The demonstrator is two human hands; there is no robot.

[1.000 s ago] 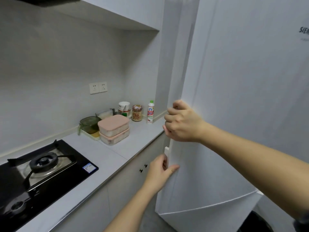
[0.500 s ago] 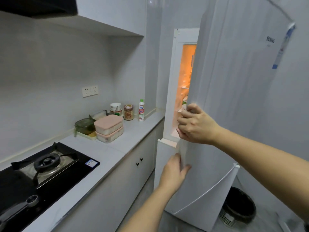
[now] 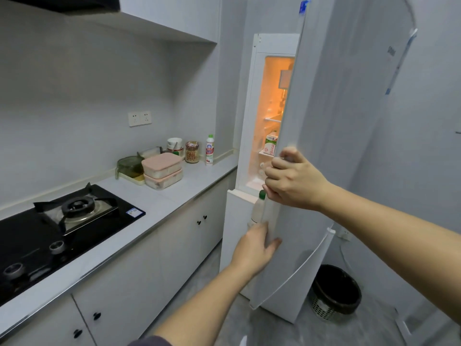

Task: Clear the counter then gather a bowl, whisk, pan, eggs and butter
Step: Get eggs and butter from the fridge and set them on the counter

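1. White and smooth, the fridge door stands partly swung out. The right hand grips its free edge, fingers curled round that edge and clamped on it.
2. Lower on the same edge, the left hand holds the door. Its thumb lies flat on the front face and its fingers are wrapped behind the edge, out of sight.
3. Behind the door, the orange-lit interior shows only as a narrow strip. A printed carton stands on a shelf there. Small pale round shapes beneath it are too blurred to name.
4. A white bottle with a green cap sits just inside the door, between the two hands and half covered.
5. Left of the door runs the pale grey matt surface. It carries two stacked pink-lidded boxes and, farther from the door, a glossy black hob.
6. Low down to the right of the door, a round black bin stands on the floor.
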